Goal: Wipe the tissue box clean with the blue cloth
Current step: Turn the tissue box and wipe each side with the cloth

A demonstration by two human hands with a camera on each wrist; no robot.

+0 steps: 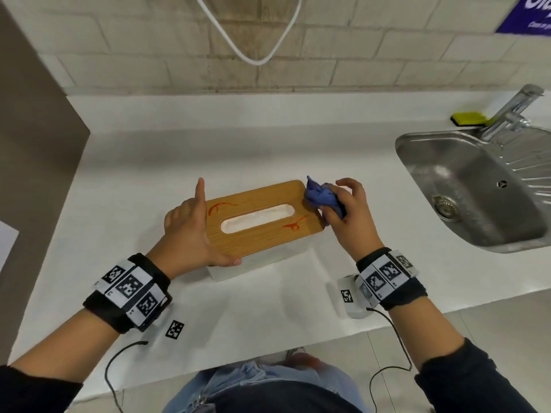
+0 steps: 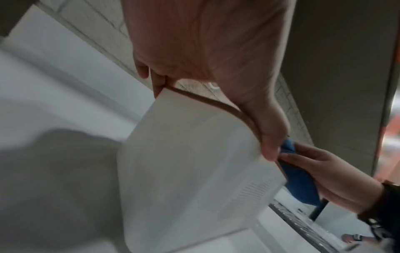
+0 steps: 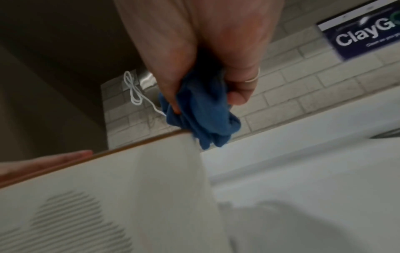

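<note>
The tissue box (image 1: 256, 238), white with a wooden lid and an oval slot, lies on the white counter. Red smears mark the lid near its left end (image 1: 219, 207) and right of the slot (image 1: 293, 225). My left hand (image 1: 187, 231) grips the box's left end, thumb along the near edge and forefinger sticking straight out. The left wrist view shows the fingers (image 2: 155, 82) curled at the far corner of the box (image 2: 194, 162). My right hand (image 1: 348, 219) holds the bunched blue cloth (image 1: 319, 196) against the lid's right end. The cloth (image 3: 201, 116) touches the corner of the box (image 3: 108, 179).
A steel sink (image 1: 417, 138) with a tap (image 1: 512, 111) and a green sponge (image 1: 469, 118) lies to the right. A brown panel (image 1: 29, 144) bounds the counter on the left. A small white device (image 1: 348, 296) stands by my right wrist. A white cable (image 1: 253, 40) hangs on the brick wall.
</note>
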